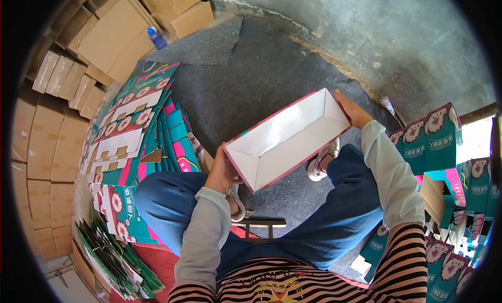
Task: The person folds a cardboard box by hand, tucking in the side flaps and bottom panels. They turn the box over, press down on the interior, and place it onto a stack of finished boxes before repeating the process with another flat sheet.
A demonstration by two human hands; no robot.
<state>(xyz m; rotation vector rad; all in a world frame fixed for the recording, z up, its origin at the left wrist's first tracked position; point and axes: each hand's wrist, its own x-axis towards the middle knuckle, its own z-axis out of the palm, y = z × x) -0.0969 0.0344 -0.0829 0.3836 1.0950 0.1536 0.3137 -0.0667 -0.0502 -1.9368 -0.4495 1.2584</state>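
A long rectangular cardboard box (287, 126) is held tilted above the floor, in front of my knees. Its open side faces me, showing white inner walls and a thin red rim, with nothing inside. At its left end, my left hand (222, 171) is closed around the short side. My right hand (353, 110) grips the opposite short side at the upper right. The box's outer faces are mostly hidden from here. To the left of my left hand lies a stack of flat, unfolded green and pink printed cartons (170, 130).
Several upright green printed boxes (434, 141) stand on the right. Brown cardboard cartons (44, 146) are piled along the left, with a blue bottle (156, 37) near them. Folded green sheets (117, 264) lie at lower left. A concrete wall (397, 36) bounds the far right.
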